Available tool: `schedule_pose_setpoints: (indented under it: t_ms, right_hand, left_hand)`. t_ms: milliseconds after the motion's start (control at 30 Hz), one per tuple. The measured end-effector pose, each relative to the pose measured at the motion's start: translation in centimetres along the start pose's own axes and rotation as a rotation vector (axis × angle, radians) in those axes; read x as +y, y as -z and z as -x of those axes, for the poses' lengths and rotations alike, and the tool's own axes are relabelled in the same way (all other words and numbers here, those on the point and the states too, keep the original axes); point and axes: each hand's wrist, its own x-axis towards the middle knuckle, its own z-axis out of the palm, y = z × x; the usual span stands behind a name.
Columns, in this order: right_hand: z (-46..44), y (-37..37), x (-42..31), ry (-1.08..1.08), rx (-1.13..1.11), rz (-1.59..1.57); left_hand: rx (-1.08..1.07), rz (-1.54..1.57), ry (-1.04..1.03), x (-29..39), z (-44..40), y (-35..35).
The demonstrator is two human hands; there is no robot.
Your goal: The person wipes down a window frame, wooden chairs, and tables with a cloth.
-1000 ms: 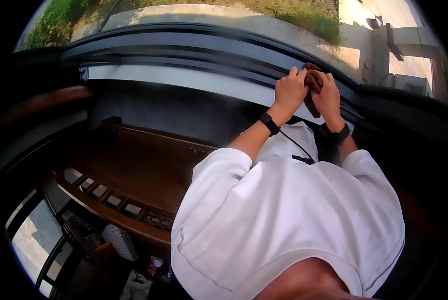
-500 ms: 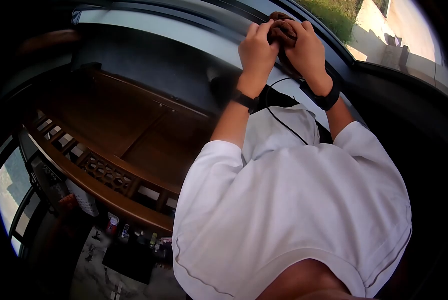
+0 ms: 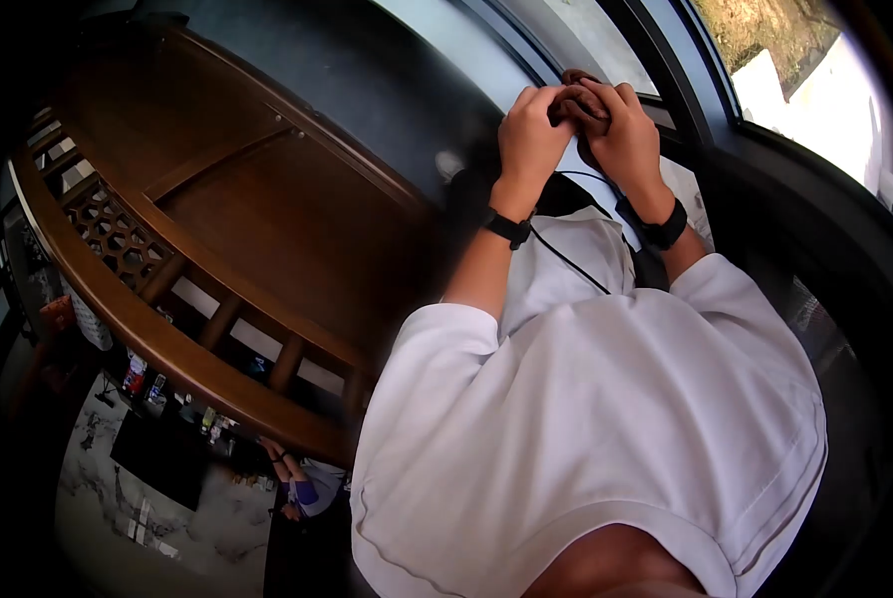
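A bunched brown cloth [image 3: 584,108] is held between both hands in front of the window, at the upper middle of the head view. My left hand [image 3: 533,140] grips its left side with bent fingers. On the other side, my right hand [image 3: 626,138] has its fingers wrapped round the cloth, and part of it hangs down between the hands. Both wrists wear black bands. A thin black cable [image 3: 571,261] runs between the arms over the light trousers.
A dark wooden bench [image 3: 257,189] with a carved, slatted back stands at the left. Behind it are a marble-patterned table [image 3: 98,498] with small items and another person [image 3: 312,488]. A dark window frame [image 3: 681,70] crosses the upper right.
The view has turned to the right along the window, and more of the bench and the other person now show. Both hands still hold the cloth and are closer to the window's dark upright frame.
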Motion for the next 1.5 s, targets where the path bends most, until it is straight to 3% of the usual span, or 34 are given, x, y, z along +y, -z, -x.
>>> schedule_pose_setpoints:
  t_ms: [433, 600, 800, 867, 967, 1033, 1133, 1167, 1300, 1500]
  right_hand:
    - [10.8, -2.0, -8.5, 0.467, -0.183, -0.416]
    - [16.3, -1.0, -13.8, 0.664, -0.177, -0.552]
    - [23.2, 1.8, -17.2, 0.904, -0.385, -0.771]
    - [24.7, 1.7, -18.0, 1.027, -0.457, -0.865]
    - [28.9, 2.6, -20.2, 1.055, -0.502, -0.969]
    - [31.7, 2.2, -21.4, 1.132, -0.527, -1.060]
    - [33.0, 2.9, -22.9, 1.117, -0.690, -1.051]
    - [33.0, 2.8, -23.4, 1.082, -0.729, -1.048]
    - [33.4, 2.5, -24.7, 1.050, -0.766, -1.000]
    - [30.7, 2.5, -26.8, 1.016, -0.723, -0.930]
  left_hand:
    - [0.684, 0.185, 0.103, 2.0, 18.1, 6.8]
    - [1.021, 0.139, -0.072, 3.7, 25.3, 8.4]
    - [1.275, -0.122, -0.038, 7.6, 35.1, 8.8]
    - [1.395, -0.058, -0.047, 9.0, 37.8, 8.0]
    - [1.735, 0.223, -0.059, 11.2, 40.0, 6.8]
    - [1.575, 0.563, -0.201, 12.6, 43.5, 9.0]
    - [1.567, 0.449, -0.154, 13.8, 46.3, 9.7]
    - [1.526, 0.166, 0.126, 15.1, 47.3, 9.7]
    - [1.448, -0.069, 0.487, 17.1, 47.8, 10.5]
    - [1.482, -0.043, 0.388, 17.3, 43.6, 12.6]
